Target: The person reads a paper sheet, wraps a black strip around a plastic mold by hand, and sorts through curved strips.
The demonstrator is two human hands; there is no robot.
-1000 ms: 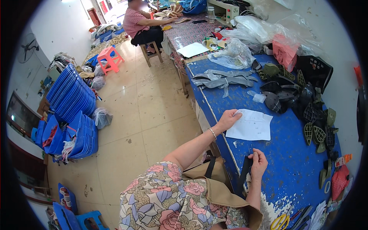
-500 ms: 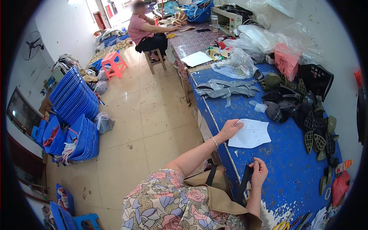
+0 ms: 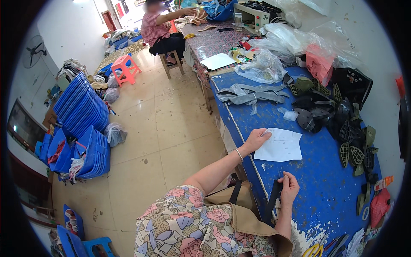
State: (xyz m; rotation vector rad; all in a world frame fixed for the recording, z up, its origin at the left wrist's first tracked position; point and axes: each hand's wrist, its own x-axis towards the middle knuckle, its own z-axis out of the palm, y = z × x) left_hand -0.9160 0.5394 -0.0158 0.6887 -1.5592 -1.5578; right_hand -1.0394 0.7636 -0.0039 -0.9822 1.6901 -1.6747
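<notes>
Left hand (image 3: pixel 257 140): apart from the other, thumb and fingers pinched on the white paper's upper left corner.
White paper (image 3: pixel 279 146): on or just above the blue surface (image 3: pixel 327 180), near its left edge.
Right hand (image 3: pixel 290 188): fingers curled at the top of a black strap (image 3: pixel 271 204); cannot tell whether they grip it.
Grey strips (image 3: pixel 252 96): bundled near the surface's far left corner.
Yellow-handled scissors (image 3: pixel 314 250): by the near edge.
</notes>
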